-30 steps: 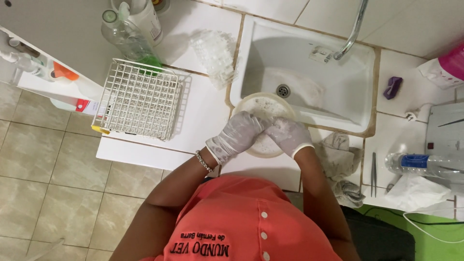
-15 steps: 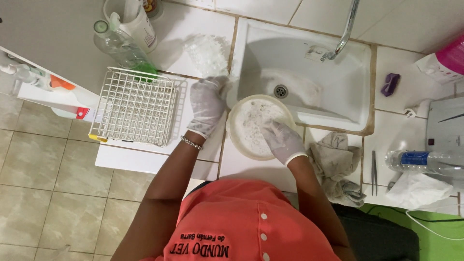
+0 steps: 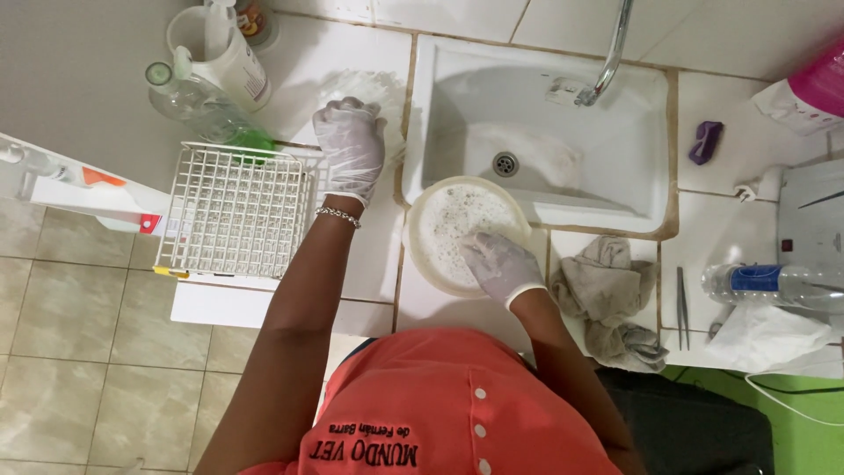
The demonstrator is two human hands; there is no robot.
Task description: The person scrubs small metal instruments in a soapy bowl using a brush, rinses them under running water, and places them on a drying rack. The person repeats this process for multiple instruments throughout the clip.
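Both of my hands wear white gloves. My left hand [image 3: 350, 145] reaches out to the counter left of the sink, its fingers curled over a crumpled clear plastic wad [image 3: 374, 86]. My right hand [image 3: 497, 264] grips the near rim of a round cream bowl [image 3: 453, 220]. The bowl is full of soapy foam and sits on the front edge of the white sink [image 3: 545, 97]. A beaded bracelet circles my left wrist.
A white wire rack [image 3: 233, 209] stands left of my arm, with a clear bottle [image 3: 198, 105] and a white jug [image 3: 224, 48] behind it. To the right of the bowl lie a grey rag [image 3: 611, 295], tweezers [image 3: 681, 303], a water bottle [image 3: 774, 283] and a purple object [image 3: 706, 141]. The tap [image 3: 611, 53] hangs over the sink.
My left hand let go of the bowl and moved up and left to the plastic wad. My right hand stayed on the bowl, which now shows its foamy inside.
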